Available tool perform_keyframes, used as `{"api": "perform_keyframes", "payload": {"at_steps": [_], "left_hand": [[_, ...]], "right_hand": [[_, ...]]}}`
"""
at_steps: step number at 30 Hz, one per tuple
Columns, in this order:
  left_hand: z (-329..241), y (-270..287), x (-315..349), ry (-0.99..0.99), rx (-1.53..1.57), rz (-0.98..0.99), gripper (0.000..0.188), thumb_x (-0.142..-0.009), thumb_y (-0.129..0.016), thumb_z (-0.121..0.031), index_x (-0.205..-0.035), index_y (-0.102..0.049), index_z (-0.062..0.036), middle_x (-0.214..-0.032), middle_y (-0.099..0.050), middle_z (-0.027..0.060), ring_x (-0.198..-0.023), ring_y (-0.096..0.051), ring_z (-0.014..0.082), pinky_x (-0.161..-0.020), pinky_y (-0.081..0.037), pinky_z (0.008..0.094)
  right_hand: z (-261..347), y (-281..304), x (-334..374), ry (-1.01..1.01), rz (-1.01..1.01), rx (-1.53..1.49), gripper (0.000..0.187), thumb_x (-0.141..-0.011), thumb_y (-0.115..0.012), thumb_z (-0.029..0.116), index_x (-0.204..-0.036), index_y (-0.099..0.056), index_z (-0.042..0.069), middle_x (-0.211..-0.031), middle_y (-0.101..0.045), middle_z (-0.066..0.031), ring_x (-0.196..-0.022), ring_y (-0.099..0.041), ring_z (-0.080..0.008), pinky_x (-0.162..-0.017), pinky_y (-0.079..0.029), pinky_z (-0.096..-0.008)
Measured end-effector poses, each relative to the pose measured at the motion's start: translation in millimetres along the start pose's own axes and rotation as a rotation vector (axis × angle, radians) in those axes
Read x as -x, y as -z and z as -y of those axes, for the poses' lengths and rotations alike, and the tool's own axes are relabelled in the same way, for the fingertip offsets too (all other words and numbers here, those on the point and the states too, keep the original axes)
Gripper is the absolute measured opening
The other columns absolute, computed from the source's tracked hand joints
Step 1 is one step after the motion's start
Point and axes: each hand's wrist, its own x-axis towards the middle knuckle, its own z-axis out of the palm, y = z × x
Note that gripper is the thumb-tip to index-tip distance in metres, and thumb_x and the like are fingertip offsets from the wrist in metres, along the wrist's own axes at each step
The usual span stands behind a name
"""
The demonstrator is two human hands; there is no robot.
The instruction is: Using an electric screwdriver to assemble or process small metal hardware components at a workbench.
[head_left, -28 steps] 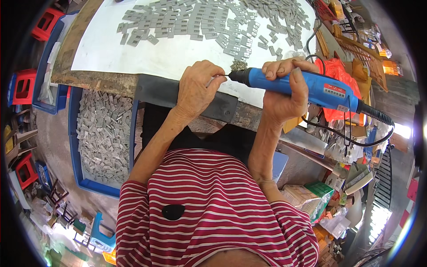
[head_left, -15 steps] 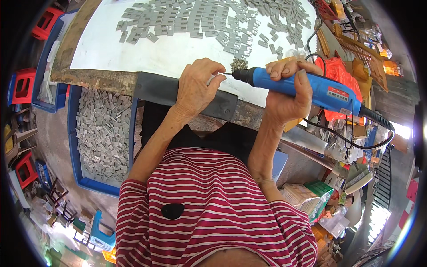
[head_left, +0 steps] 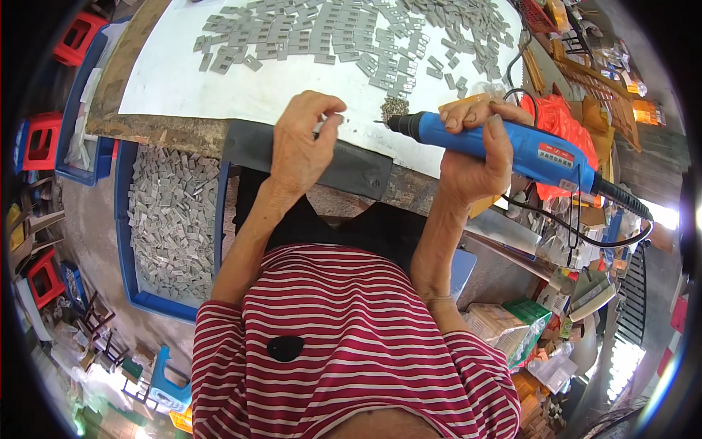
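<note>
My right hand (head_left: 475, 150) is wrapped round a blue electric screwdriver (head_left: 530, 150), whose thin bit points left over the white table sheet. Left of the bit, and apart from it, my left hand (head_left: 303, 143) is curled above the table's front edge. Its thumb and forefinger come close together, and a small grey bit of something shows at them, too small to name. Just beyond the screwdriver's tip lies a small pile of tiny metal screws (head_left: 395, 107). Farther back, flat grey pieces with rectangular slots (head_left: 300, 33) lie in rows, with more grey pieces (head_left: 468, 36) heaped to their right.
A blue tray (head_left: 124, 252) full of small grey pieces stands below the table's left front. A dark strip (head_left: 252, 146) covers part of the table edge. The screwdriver's black cable (head_left: 621, 197) loops at right, near a red plastic bag (head_left: 559, 121). Red stools (head_left: 42, 139) stand far left.
My left hand has drawn left, away from the screwdriver's bit, which it was close to before. My right hand holds the screwdriver almost where it was.
</note>
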Motion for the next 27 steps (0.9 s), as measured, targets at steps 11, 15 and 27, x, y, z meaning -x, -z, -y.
{"api": "perform_keyframes", "payload": {"at_steps": [11,15,27], "left_hand": [[42,67,-22,0.056,-0.300,-0.310,0.013,-0.073,-0.056,0.003,-0.085,-0.060,-0.0021,-0.081,-0.059,0.0101,-0.075,-0.055,0.0246,-0.067,-0.044,0.0329],[55,80,-30,0.085,-0.425,-0.338,0.015,-0.072,-0.057,0.002,-0.086,-0.060,-0.0029,-0.082,-0.058,0.0107,-0.078,-0.054,0.0264,-0.072,-0.043,0.0365],[66,65,-51,-0.038,-0.677,-0.175,0.021,-0.072,-0.064,-0.009,-0.092,-0.061,-0.0061,-0.086,-0.054,0.0113,-0.085,-0.051,0.0302,-0.074,-0.042,0.0395]], "right_hand": [[-4,-10,0,-0.024,0.014,0.017,0.027,-0.071,-0.051,-0.001,-0.098,-0.046,0.000,-0.062,-0.048,-0.0121,-0.052,-0.050,-0.0232,-0.055,-0.043,-0.0353],[-7,-9,1,-0.013,0.050,0.021,0.025,-0.072,-0.049,-0.001,-0.097,-0.046,0.000,-0.065,-0.049,-0.0125,-0.053,-0.050,-0.0233,-0.056,-0.043,-0.0355],[-6,-7,3,-0.018,0.097,0.051,0.026,-0.075,-0.052,0.002,-0.100,-0.047,0.001,-0.069,-0.051,-0.0123,-0.058,-0.052,-0.0236,-0.060,-0.042,-0.0371]]}}
